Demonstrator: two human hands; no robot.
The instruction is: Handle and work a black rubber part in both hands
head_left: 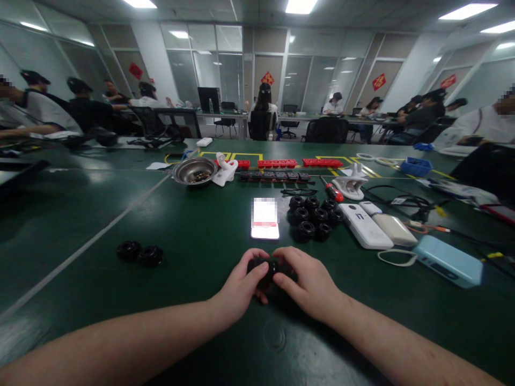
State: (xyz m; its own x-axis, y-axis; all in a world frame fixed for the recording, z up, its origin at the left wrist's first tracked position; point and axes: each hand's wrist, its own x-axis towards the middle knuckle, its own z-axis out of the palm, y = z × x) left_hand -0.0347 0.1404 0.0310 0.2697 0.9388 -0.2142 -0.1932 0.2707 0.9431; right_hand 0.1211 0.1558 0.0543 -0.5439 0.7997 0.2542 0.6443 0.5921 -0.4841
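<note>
A small black round part (pixel 269 268) is held between both hands over the green table, just in front of the phone. My left hand (pixel 245 279) wraps it from the left, thumb across its front. From the right, the thumb and fingers of my right hand (pixel 303 276) close on its other end; the fingers cover much of it. Two similar black round parts (pixel 151 255) lie side by side at the left. Several more black ring-shaped parts (pixel 320 215) with holes in their middles sit grouped at the right, beyond my right hand.
A lit phone (pixel 264 220) lies ahead of my hands. Farther back are a metal bowl (pixel 193 172) of small pieces, red strips (pixel 277 163), a black strip (pixel 276 176) and a screwdriver (pixel 333 192). White power bank (pixel 365 226), blue power bank (pixel 448 261) and cables are at right.
</note>
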